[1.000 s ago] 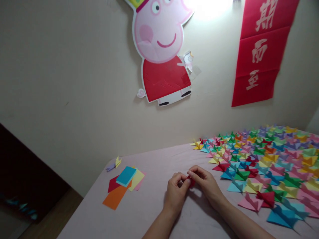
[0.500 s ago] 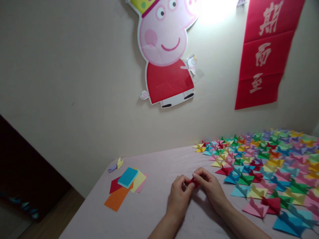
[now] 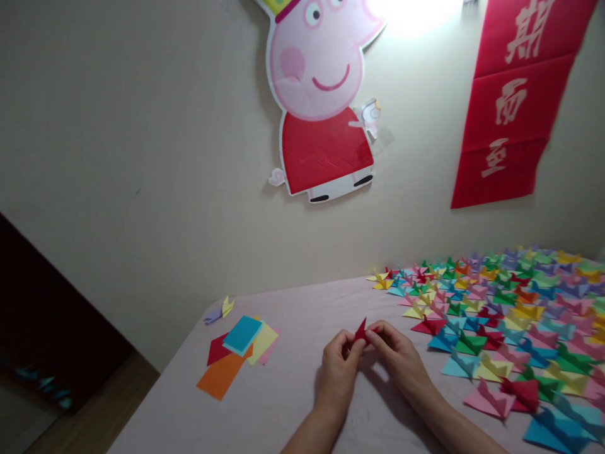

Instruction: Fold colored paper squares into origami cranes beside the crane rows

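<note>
A small piece of folded red paper (image 3: 361, 331) is pinched between my two hands, just above the pale pink cloth (image 3: 288, 410). Its pointed tip sticks up past my fingers, while its lower part is hidden by them. My left hand (image 3: 341, 362) grips it from the left with thumb and forefinger. From the right, my right hand (image 3: 396, 352) is closed on it too, thumb and fingertips together. Rows of folded paper cranes (image 3: 470, 343) in many colours stand to the right of my right hand.
Loose paper squares, with a blue one (image 3: 242, 335) on top and an orange one (image 3: 220, 376) below, lie at left. Two folded pieces, yellow (image 3: 227, 307) and purple, sit by the far left corner. Behind the surface rises a wall with a pig cutout (image 3: 326, 151) and red banner (image 3: 508, 120).
The red paper's point now stands up above my fingers, where before it was mostly covered. My right fingers have shifted slightly down along it. The view has moved a little.
</note>
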The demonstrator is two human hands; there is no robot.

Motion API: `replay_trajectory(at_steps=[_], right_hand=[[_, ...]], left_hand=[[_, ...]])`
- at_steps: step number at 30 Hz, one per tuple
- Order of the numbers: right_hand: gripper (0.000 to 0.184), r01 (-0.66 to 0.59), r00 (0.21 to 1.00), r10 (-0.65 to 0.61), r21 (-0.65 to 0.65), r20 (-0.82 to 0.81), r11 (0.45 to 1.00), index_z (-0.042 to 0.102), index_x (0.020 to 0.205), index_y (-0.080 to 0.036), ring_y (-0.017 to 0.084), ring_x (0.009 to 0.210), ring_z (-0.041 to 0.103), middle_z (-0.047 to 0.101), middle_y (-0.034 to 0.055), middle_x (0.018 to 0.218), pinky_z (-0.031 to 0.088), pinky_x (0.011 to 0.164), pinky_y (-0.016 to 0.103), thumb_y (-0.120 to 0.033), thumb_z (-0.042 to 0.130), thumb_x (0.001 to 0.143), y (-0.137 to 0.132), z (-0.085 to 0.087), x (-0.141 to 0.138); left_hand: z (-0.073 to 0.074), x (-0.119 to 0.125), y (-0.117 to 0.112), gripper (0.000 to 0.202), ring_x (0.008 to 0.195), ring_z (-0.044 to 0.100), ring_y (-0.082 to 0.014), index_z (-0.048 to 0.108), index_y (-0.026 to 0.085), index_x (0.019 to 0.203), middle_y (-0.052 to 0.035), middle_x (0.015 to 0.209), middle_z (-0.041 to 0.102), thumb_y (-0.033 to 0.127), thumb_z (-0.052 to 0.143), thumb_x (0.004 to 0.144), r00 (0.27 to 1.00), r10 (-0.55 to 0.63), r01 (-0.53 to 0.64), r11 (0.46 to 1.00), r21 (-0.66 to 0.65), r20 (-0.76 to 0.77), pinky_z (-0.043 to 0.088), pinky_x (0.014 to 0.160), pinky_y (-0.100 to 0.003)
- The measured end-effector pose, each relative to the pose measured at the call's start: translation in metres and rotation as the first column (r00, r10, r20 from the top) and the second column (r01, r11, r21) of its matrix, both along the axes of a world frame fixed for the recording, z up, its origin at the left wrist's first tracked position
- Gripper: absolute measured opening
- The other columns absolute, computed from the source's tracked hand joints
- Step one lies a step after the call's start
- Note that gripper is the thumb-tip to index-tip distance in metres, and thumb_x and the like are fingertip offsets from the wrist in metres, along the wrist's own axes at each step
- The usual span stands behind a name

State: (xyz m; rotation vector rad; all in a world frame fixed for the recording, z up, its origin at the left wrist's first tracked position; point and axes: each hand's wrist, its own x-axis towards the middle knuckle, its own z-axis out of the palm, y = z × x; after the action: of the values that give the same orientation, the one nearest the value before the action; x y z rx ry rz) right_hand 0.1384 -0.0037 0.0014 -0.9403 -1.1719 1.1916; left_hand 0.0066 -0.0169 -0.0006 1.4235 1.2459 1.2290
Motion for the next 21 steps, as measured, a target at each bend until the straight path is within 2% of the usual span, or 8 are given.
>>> replay_trajectory(at_steps=[4, 9, 11, 13, 16, 18, 21], right_hand=[[0.044, 0.139, 0.990, -0.139, -0.001, 0.000, 0.990, 0.062, 0.066, -0.020, 0.016, 0.060, 0.051, 0.057, -0.0013, 0.062, 0.041, 0.057, 0.027, -0.062, 0.074, 0.066, 0.003, 0.002, 0.005], [0.046, 0.309, 0.951, -0.310, -0.054, -0.011, 0.950, 0.062, 0.069, -0.021, 0.014, 0.056, 0.044, 0.050, -0.0042, 0.058, 0.038, 0.054, 0.027, -0.066, 0.073, 0.064, 0.009, 0.000, 0.013], [0.046, 0.266, 0.964, -0.267, -0.051, -0.010, 0.963, 0.062, 0.067, -0.021, 0.014, 0.056, 0.044, 0.051, -0.0040, 0.058, 0.038, 0.055, 0.027, -0.065, 0.074, 0.064, 0.008, -0.002, 0.011], [0.043, 0.146, 0.989, -0.146, -0.024, 0.000, 0.989, 0.063, 0.066, -0.020, 0.015, 0.059, 0.047, 0.055, -0.0026, 0.061, 0.041, 0.057, 0.027, -0.062, 0.075, 0.065, 0.005, -0.002, 0.007], [0.041, 0.006, 1.000, -0.006, -0.006, 0.005, 1.000, 0.062, 0.064, -0.019, 0.016, 0.062, 0.050, 0.058, -0.0013, 0.063, 0.042, 0.060, 0.028, -0.058, 0.076, 0.068, 0.000, -0.003, 0.000], [0.043, -0.006, 1.000, 0.006, -0.020, 0.008, 1.000, 0.061, 0.062, -0.019, 0.016, 0.061, 0.049, 0.056, -0.0015, 0.061, 0.041, 0.059, 0.027, -0.060, 0.074, 0.069, -0.001, -0.003, -0.002], [0.047, 0.011, 0.999, -0.010, -0.026, 0.038, 1.000, 0.062, 0.062, -0.019, 0.016, 0.061, 0.047, 0.055, -0.0011, 0.060, 0.040, 0.059, 0.028, -0.064, 0.070, 0.072, -0.001, -0.002, 0.001]], left_hand=[[-0.001, -0.001, 0.000, 0.033, 0.065, 0.044, -0.0137, 0.056, 0.018, 0.070, 0.0033, 0.065, 0.050, 0.049, 0.059, 0.083, 0.999, 0.008, -0.009, 1.000, -0.014, -0.051, 0.034, 0.062, -0.025], [-0.002, -0.005, -0.001, 0.036, 0.067, 0.046, -0.0150, 0.053, 0.020, 0.072, 0.0026, 0.067, 0.051, 0.054, 0.057, 0.085, 0.997, 0.067, -0.067, 0.998, -0.014, -0.042, 0.037, 0.064, -0.025], [-0.001, -0.006, -0.002, 0.034, 0.072, 0.049, -0.0160, 0.056, 0.020, 0.080, 0.0008, 0.075, 0.055, 0.053, 0.054, 0.088, 0.996, 0.091, -0.091, 0.995, 0.031, -0.005, 0.039, 0.067, -0.025], [0.000, -0.005, -0.002, 0.031, 0.074, 0.050, -0.0163, 0.060, 0.019, 0.088, -0.0007, 0.082, 0.059, 0.050, 0.056, 0.087, 0.998, 0.068, -0.068, 0.996, 0.058, 0.004, 0.040, 0.070, -0.026], [0.000, -0.003, -0.002, 0.026, 0.068, 0.046, -0.0149, 0.062, 0.018, 0.080, 0.0009, 0.074, 0.056, 0.044, 0.063, 0.082, 0.998, 0.012, -0.010, 0.999, 0.037, -0.060, 0.036, 0.065, -0.025], [-0.001, -0.001, -0.001, 0.026, 0.065, 0.043, -0.0142, 0.062, 0.018, 0.073, 0.0019, 0.068, 0.053, 0.042, 0.063, 0.082, 0.997, -0.013, 0.015, 1.000, 0.018, -0.080, 0.034, 0.062, -0.025], [-0.003, 0.000, 0.000, 0.025, 0.067, 0.044, -0.0144, 0.065, 0.017, 0.075, 0.0010, 0.071, 0.056, 0.041, 0.062, 0.082, 0.997, -0.055, 0.056, 0.998, 0.015, -0.045, 0.035, 0.063, -0.025]])
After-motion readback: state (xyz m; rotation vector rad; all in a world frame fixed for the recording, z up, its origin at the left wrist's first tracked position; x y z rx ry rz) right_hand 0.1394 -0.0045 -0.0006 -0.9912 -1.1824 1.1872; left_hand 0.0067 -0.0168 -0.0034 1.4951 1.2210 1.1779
